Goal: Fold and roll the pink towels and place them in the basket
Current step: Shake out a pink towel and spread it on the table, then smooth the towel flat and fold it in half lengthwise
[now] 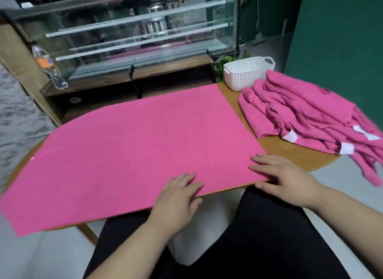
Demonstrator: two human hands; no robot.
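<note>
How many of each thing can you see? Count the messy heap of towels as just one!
flat towel: 1
towel pile: 1
basket: 1
bottle: 1
hands: 2 (left hand, right hand)
Total: 6

No writing can be read anywhere. The white tags on the heaped pink towels show no legible print, and the orange label on the plastic bottle is too blurred to make out.
</note>
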